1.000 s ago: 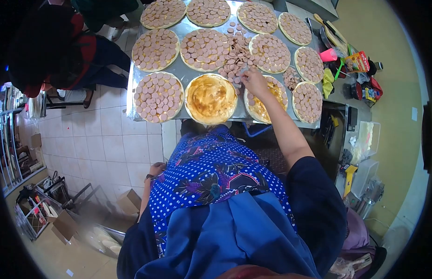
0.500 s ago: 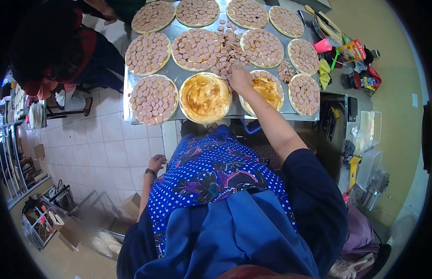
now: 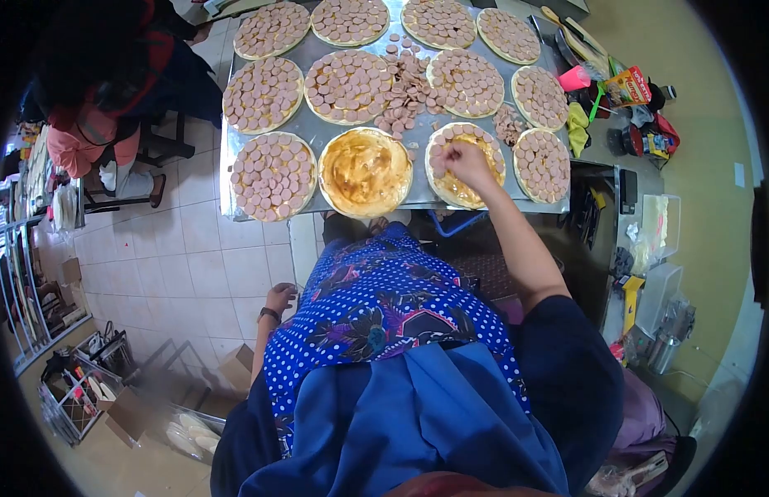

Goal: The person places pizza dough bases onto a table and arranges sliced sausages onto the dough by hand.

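My right hand (image 3: 469, 162) is over a round dough base (image 3: 451, 192) partly covered with sausage slices; its fingers are pinched together, and what they hold is too small to make out. To its left lies a base (image 3: 365, 172) spread with brown sauce, without slices. A heap of loose sausage slices (image 3: 408, 93) rests on the metal table behind these two. Several other bases, such as the one at the front left (image 3: 273, 176), are covered in slices. My left hand (image 3: 281, 296) hangs beside the apron, fingers loosely curled and partly hidden.
Another person (image 3: 128, 66) is at the left of the metal table (image 3: 310, 131). A side counter at the right holds a pink cup (image 3: 574, 79), an orange packet (image 3: 627, 89) and utensils. Cardboard boxes (image 3: 235, 369) stand on the floor at the lower left.
My right hand has moved from the loose slices rightward onto the front base, where more slices now lie. The table shifted left in view, and the other person has moved.
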The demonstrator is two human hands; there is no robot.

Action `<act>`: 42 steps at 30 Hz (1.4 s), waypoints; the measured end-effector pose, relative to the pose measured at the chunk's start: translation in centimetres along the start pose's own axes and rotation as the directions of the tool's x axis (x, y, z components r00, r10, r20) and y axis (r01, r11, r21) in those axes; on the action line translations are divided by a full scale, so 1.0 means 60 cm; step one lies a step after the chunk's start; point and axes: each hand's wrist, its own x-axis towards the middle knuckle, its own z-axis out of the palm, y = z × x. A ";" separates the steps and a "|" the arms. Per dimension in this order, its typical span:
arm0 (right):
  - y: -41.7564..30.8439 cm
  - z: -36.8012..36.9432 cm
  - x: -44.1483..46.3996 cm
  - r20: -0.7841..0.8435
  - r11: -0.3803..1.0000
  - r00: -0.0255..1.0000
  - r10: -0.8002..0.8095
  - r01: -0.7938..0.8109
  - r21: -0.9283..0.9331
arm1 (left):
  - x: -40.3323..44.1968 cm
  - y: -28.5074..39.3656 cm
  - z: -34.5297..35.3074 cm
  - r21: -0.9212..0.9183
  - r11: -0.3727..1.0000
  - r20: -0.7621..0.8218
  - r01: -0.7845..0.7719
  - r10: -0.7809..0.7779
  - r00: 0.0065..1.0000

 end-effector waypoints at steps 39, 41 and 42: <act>0.049 0.039 -0.108 -0.228 0.974 0.949 0.219 -0.197 0.116 | 0.109 0.050 -0.151 0.091 0.992 0.135 -0.082 0.070 0.988; 0.046 0.052 -0.118 -0.284 0.976 0.934 0.215 -0.196 0.092 | 0.124 0.067 -0.163 0.166 0.982 0.159 -0.093 0.066 0.985; 0.042 0.059 -0.121 -0.325 0.981 0.925 0.195 -0.185 0.063 | 0.136 0.072 -0.171 0.180 0.979 0.172 -0.096 0.065 0.983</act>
